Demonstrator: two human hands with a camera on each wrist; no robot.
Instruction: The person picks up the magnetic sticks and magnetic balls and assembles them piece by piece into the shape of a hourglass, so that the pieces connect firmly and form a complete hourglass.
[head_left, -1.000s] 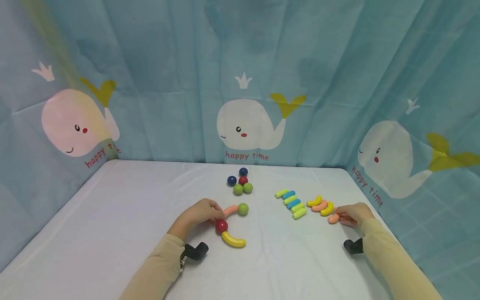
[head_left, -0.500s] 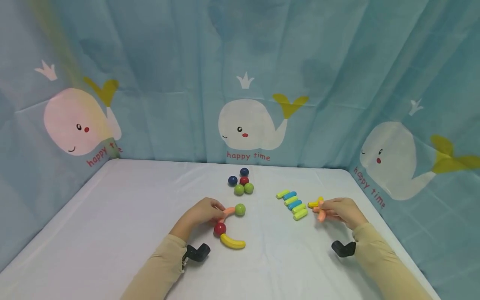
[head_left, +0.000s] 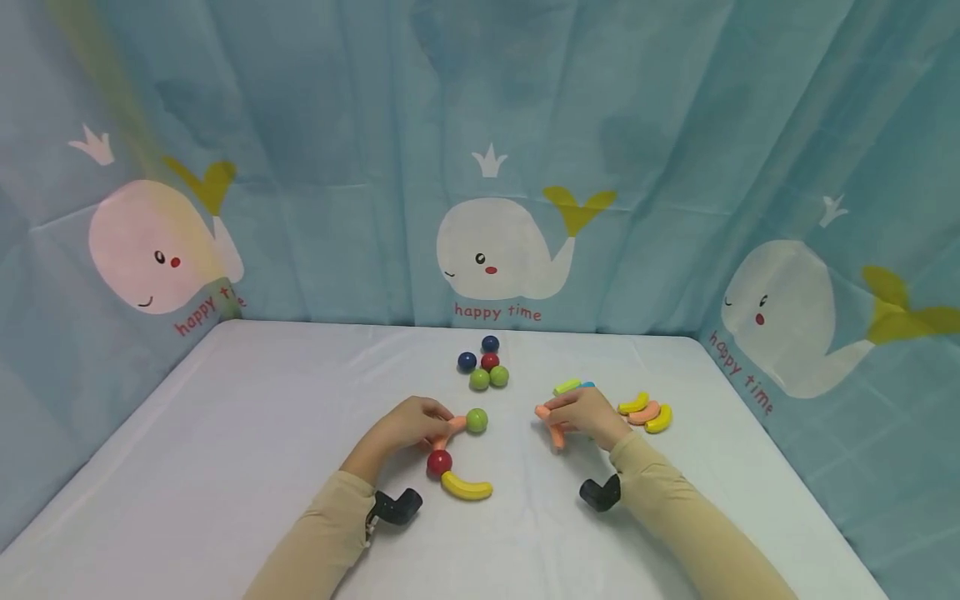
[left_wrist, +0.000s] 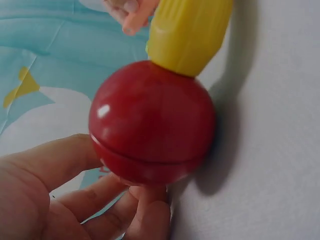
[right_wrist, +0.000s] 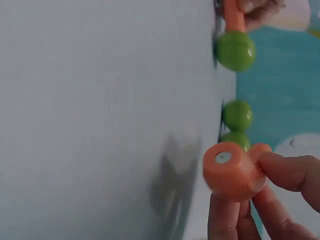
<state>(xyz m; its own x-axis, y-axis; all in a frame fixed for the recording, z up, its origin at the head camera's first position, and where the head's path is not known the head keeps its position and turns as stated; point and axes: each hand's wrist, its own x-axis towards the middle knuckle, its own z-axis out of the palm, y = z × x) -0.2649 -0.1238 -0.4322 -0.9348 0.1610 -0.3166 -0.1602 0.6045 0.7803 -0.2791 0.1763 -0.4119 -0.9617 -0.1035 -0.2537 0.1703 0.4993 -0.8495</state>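
My left hand (head_left: 411, 423) pinches an orange curved magnetic rod (head_left: 456, 424) low over the white table. A green ball (head_left: 477, 421) sits at the rod's far end and a red ball (head_left: 439, 463) at its near end. From the red ball a yellow curved rod (head_left: 467, 487) extends to the right. The left wrist view shows this red ball (left_wrist: 152, 122) large, with the yellow rod (left_wrist: 190, 35) against it. My right hand (head_left: 588, 414) holds another orange curved rod (head_left: 556, 437) between thumb and fingers; its end (right_wrist: 223, 158) shows a metal disc.
Toward the back lie several loose balls, among them a blue ball (head_left: 491, 343), a red ball (head_left: 490, 362) and a green ball (head_left: 479, 379). A lime straight rod (head_left: 567, 387) shows beyond my right hand, which hides others. Yellow and orange curved rods (head_left: 658, 419) lie farther right.
My right hand has picked up the orange curved rod from the right-hand group and carried it left toward the middle. The left hand's joined pieces have shifted only slightly.
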